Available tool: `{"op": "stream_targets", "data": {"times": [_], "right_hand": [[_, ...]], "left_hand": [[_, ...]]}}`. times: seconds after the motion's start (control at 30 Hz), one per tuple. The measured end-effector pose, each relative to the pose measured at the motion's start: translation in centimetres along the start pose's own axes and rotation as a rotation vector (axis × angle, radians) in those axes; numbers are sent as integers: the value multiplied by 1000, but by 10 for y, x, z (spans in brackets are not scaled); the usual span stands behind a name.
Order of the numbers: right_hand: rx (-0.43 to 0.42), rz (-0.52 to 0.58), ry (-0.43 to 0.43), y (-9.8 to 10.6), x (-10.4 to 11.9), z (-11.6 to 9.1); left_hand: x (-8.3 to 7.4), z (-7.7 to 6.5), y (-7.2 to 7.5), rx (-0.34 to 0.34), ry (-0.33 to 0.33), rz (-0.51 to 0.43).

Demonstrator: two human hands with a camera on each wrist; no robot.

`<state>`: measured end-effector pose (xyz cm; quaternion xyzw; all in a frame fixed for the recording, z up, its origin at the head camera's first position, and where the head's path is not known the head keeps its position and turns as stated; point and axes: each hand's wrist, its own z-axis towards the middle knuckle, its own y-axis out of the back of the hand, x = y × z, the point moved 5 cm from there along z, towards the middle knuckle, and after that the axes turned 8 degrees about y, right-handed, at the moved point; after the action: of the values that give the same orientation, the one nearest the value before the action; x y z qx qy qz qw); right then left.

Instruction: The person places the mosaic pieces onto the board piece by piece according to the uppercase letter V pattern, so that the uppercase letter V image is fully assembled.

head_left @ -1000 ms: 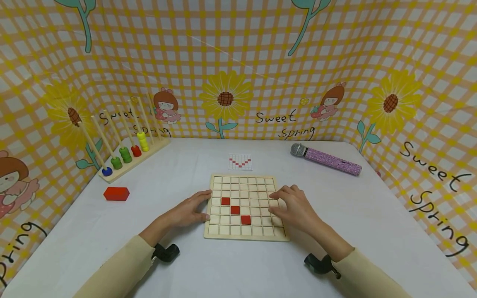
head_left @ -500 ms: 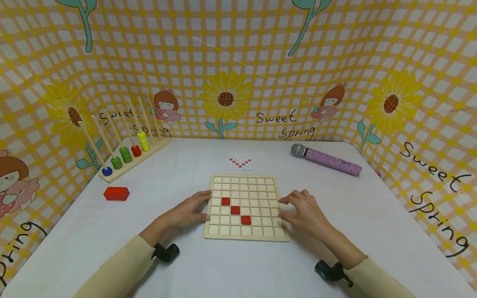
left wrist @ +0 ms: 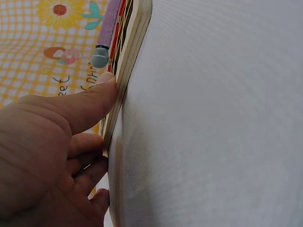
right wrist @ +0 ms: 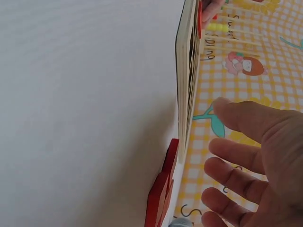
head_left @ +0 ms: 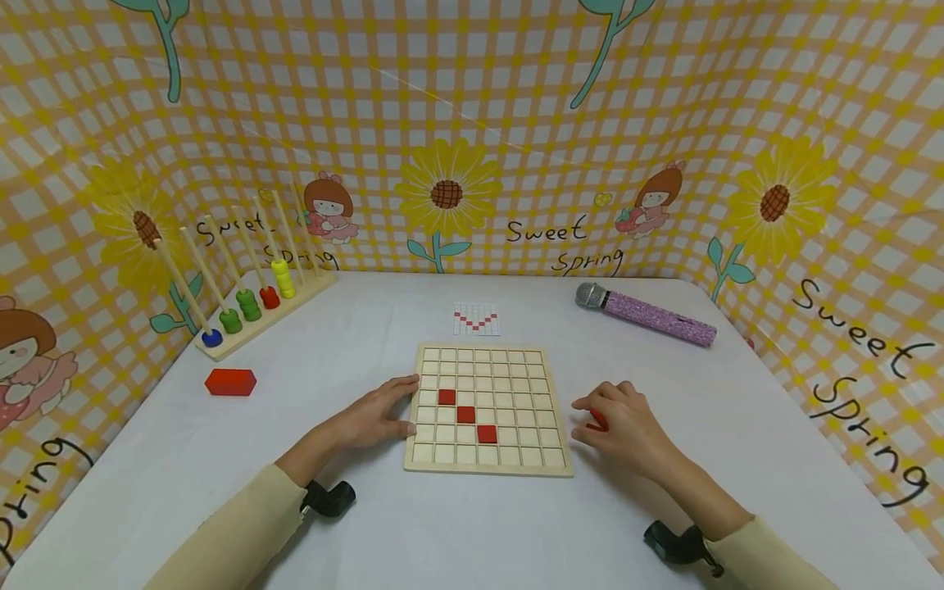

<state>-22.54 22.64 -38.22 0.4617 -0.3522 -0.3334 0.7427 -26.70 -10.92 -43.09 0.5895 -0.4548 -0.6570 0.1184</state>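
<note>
A pale wooden grid board lies in the middle of the table, with red square tiles in a diagonal line on it. My left hand rests against the board's left edge, thumb and fingers spread along it; the left wrist view shows the thumb touching the rim. Just right of the board, my right hand hovers over loose red tiles, partly hidden behind its fingers in the head view. In the right wrist view its fingers are apart and hold nothing.
Behind the board lies a small card with a red V pattern. A glittery purple microphone is at the back right. On the left stand a bead abacus and a red block. Patterned cloth encloses the table.
My right hand has moved from over the board's right side to beyond its right edge, where red tiles now show between its fingers. The left hand has stayed still.
</note>
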Motion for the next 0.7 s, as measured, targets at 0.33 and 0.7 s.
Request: {"op": "stream_targets", "data": {"times": [0.33,0.7], "right_hand": [[32,-30,-20,1,-6,-7],[65,-45,-49,-3,-16,-12]], "left_hand": [[0,-1,0,2,-8,5],[-3,-2,2,8,1,-1]]}}
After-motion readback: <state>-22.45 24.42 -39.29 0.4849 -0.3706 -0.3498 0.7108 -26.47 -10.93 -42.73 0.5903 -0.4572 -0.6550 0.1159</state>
